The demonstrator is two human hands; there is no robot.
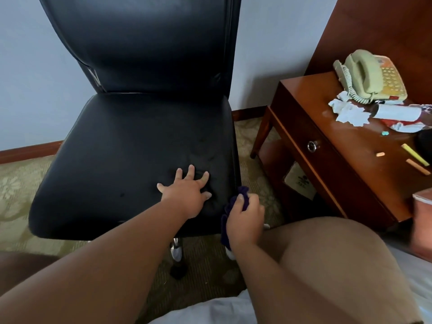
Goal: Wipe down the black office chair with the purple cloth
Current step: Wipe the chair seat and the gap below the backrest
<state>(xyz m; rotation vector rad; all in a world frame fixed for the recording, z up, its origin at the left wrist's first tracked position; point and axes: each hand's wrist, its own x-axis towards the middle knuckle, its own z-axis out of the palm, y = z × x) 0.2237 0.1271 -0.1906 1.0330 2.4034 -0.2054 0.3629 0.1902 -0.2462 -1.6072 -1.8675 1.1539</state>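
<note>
Patterned carpet underfoot. Left hand lies splayed on black leather office chair; right hand clutches bunched purple cloth at the seat's right edge.

The black office chair loses its backrest top to the upper edge, and its base is mostly hidden under the seat. The right hand covers most of the purple cloth. On the nightstand, a bottle, perhaps plastic, runs off the right edge.
</note>
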